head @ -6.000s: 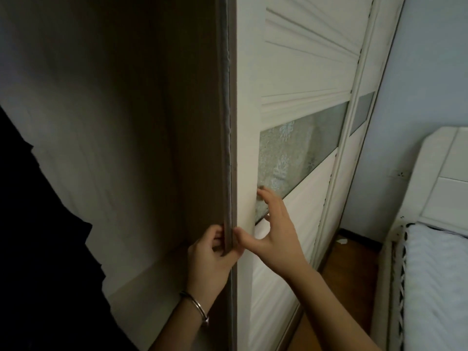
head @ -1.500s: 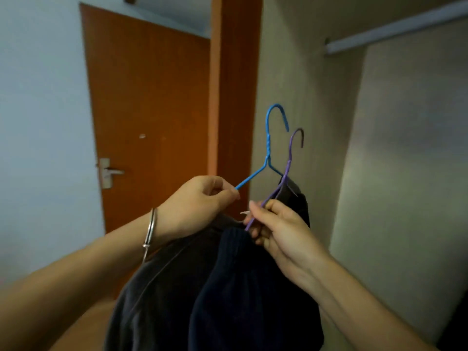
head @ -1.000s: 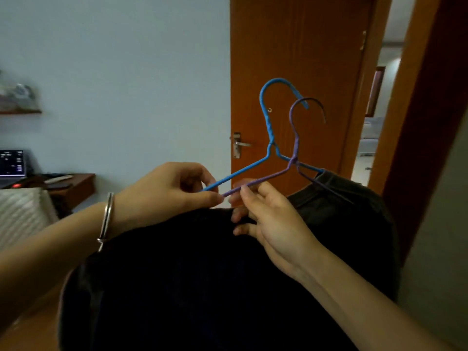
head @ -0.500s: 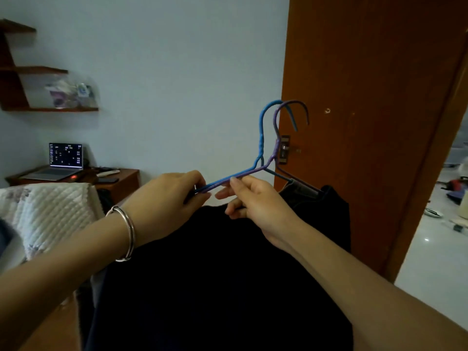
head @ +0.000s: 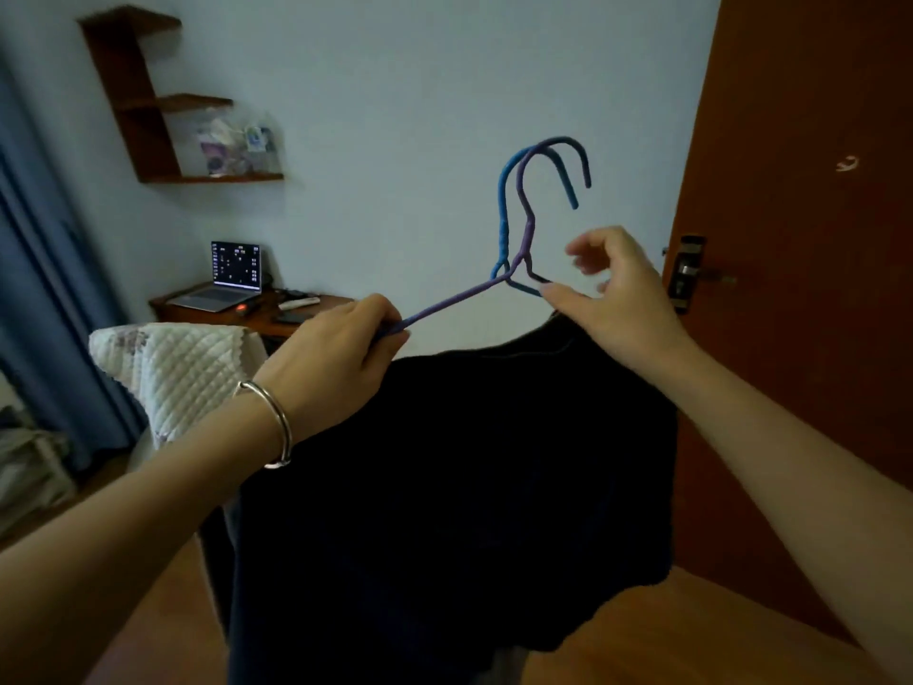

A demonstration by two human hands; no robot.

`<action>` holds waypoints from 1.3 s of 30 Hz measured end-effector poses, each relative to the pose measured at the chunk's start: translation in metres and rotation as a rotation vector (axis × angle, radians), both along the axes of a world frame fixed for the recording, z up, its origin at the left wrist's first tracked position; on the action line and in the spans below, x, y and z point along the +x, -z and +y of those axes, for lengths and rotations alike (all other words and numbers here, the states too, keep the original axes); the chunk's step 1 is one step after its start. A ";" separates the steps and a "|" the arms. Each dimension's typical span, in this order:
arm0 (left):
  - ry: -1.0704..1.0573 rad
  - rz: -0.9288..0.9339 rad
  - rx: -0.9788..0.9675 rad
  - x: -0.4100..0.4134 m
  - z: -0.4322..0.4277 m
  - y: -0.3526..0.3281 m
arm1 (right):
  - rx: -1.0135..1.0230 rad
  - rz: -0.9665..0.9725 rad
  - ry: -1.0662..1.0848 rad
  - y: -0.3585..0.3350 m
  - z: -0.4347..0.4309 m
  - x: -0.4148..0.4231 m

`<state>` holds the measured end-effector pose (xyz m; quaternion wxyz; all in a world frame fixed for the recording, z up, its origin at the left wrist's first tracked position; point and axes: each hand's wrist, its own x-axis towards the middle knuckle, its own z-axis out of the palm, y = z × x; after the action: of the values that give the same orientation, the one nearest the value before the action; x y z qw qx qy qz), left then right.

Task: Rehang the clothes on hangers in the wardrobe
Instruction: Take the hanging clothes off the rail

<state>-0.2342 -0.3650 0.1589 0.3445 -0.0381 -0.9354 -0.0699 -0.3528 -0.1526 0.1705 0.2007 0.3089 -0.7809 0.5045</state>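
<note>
two wire hangers held up at chest height in mid-room, hooks overlapping, both curling to the right. blue hanger (head: 503, 217) sits behind, purple hanger (head: 526, 224) in front; both thin wire in a coloured coating, necks twisted. dark clothes (head: 444, 487) hang from them, near black, soft and matte, draping in a broad sheet down to the lower frame edge; how many garments, cannot tell.

left hand (head: 336, 358) clenched around the left shoulder wires of the hangers, a silver bangle (head: 274, 422) on the wrist. right hand (head: 617, 299) at the right shoulder wire, thumb tip touching the wire and collar, other fingers curled loose and apart; a firm grip cannot be told.

pale blue wall (head: 420, 91) behind, bare. wooden door (head: 800, 239) just right of the clothes. desk with laptop (head: 232, 276), a quilted white cover (head: 183, 368) and wall shelves (head: 163, 106) to the left, well apart. open wood floor (head: 691, 635) below.
</note>
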 end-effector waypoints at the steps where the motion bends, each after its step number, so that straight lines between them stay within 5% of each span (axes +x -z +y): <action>1: -0.014 0.009 0.004 -0.012 -0.002 -0.002 | 0.113 -0.004 -0.038 -0.004 -0.002 -0.021; 4: -0.067 0.036 0.004 -0.042 -0.012 -0.006 | 0.391 -0.008 -0.162 -0.014 -0.018 -0.069; 18: -0.352 -0.062 0.086 -0.089 -0.138 0.022 | 0.420 0.166 -0.363 0.000 -0.187 -0.147; 34: -0.943 0.055 0.302 0.009 -0.396 0.053 | 0.344 0.174 -1.021 0.021 -0.576 -0.111; 39: -1.289 -0.162 0.448 0.060 -0.456 0.059 | 0.330 0.119 -1.252 0.038 -0.694 -0.084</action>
<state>-0.1746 -0.8215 0.0999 0.2460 0.6035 -0.7571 -0.0453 -0.4369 -0.8462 0.1326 -0.1387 0.7599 -0.5078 0.3813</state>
